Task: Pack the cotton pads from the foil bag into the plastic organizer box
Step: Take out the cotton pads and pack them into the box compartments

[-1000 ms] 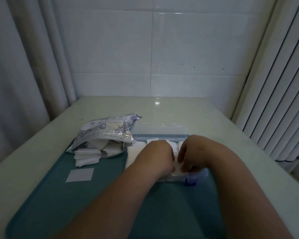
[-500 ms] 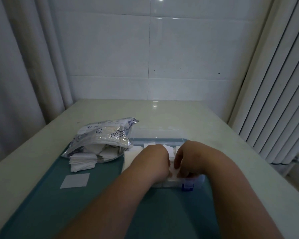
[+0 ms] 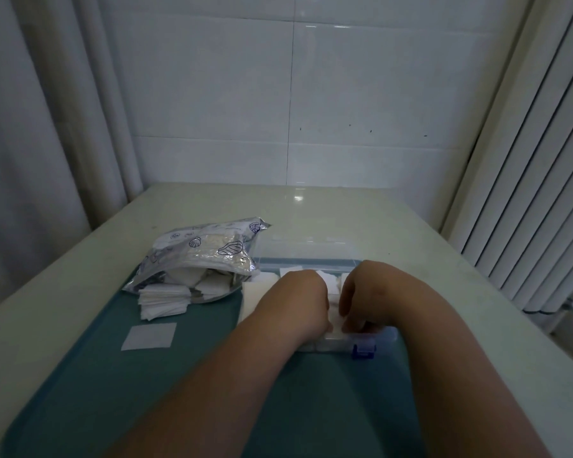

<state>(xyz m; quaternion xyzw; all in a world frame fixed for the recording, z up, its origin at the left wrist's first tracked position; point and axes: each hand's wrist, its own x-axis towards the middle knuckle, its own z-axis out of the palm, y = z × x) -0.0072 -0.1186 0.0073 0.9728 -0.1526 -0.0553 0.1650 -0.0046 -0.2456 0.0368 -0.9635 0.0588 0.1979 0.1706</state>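
Note:
The clear plastic organizer box with a blue latch sits on a teal tray, its lid open toward the wall. White cotton pads fill its compartments. My left hand and my right hand are both down inside the box, fingers curled onto the pads between them. The foil bag lies left of the box, mouth open, with a stack of pads spilling out. Fingertips are hidden.
A single loose pad lies flat on the tray in front of the bag. The tray rests on a pale table against a tiled wall. A curtain hangs at left and a ribbed radiator stands at right.
Both hands stay in the box, pressing on the pads with only slight shifts. The camera has tilted a little; bag and loose pad have not moved.

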